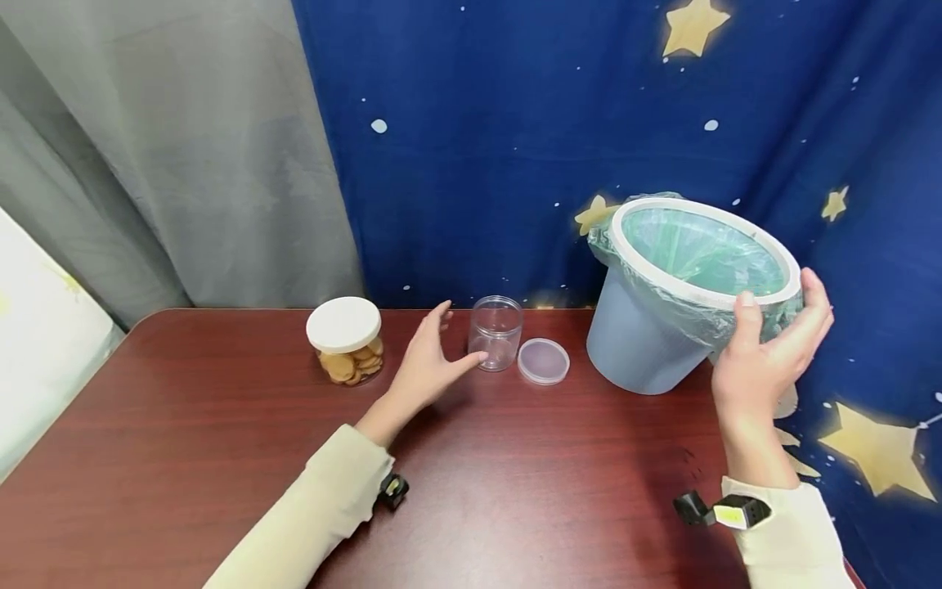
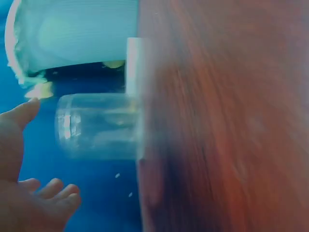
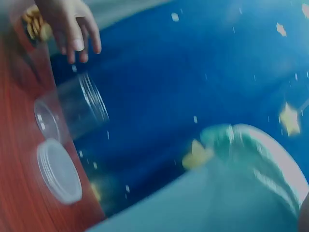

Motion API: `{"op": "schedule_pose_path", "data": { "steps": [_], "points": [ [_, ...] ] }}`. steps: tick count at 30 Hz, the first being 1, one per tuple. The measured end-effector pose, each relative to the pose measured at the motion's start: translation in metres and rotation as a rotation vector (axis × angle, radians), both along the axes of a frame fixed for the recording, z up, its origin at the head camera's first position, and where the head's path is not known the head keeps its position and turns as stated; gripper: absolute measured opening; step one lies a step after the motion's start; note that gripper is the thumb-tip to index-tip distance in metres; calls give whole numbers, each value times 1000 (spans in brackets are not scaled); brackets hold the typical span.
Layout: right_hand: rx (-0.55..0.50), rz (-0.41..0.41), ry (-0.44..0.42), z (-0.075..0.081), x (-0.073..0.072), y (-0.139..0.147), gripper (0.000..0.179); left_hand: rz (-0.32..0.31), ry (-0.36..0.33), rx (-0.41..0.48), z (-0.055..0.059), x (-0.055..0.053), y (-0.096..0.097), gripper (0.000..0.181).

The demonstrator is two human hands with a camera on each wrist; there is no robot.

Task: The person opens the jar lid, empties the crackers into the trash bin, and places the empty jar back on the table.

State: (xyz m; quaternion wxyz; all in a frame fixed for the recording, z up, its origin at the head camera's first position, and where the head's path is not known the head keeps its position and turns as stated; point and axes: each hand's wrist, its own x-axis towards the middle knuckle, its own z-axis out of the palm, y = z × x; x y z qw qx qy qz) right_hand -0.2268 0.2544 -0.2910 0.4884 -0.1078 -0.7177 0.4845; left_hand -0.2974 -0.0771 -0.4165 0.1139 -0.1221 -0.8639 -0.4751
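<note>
A clear empty jar (image 1: 496, 335) stands upright near the table's far edge, its round lid (image 1: 544, 361) lying flat beside it. Just left of the jar, my left hand (image 1: 430, 360) reaches out with thumb and fingers spread; the left wrist view shows a gap between hand and jar (image 2: 99, 126). At the right, my right hand (image 1: 769, 360) grips the white rim of a blue-grey trash bin (image 1: 648, 335), thumb on the near side. The bin tilts to the right and has a green plastic liner (image 1: 706, 249) folded over its rim. Only a sliver of that hand shows in the right wrist view.
Left of my left hand stands a white-lidded jar of cookies (image 1: 346, 343) on the reddish-brown table (image 1: 221, 458). A blue star-patterned curtain (image 1: 471, 164) and a grey curtain (image 1: 221, 164) hang right behind the table's far edge.
</note>
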Motion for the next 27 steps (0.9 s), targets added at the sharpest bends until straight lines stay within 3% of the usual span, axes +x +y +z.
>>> {"op": "schedule_pose_path", "data": {
  "steps": [3,6,10,13,15,17,23,25,27],
  "points": [
    [34,94,96,0,8,-21,52,29,103,95,3,16,-22,89],
    [30,201,139,-7,8,-35,48,102,244,215,2,29,-43,76],
    [113,273,167,-23,3,-48,43,272,469,322,-2,36,-71,63],
    [230,275,199,-36,-1,-59,45,401,532,368,-5,34,-90,63],
    [289,280,212,-44,-4,-66,47,444,490,398,-9,31,-102,71],
    [300,316,197,-51,-6,-74,47,455,378,425,-13,27,-113,81],
    [310,425,138,-69,-12,-97,48,285,-34,531,-33,15,-137,99],
    [315,463,141,-74,-14,-104,49,232,-100,535,-40,12,-142,103],
    [326,498,149,-78,-16,-111,50,210,-109,504,-45,8,-143,106]
  ]
}}
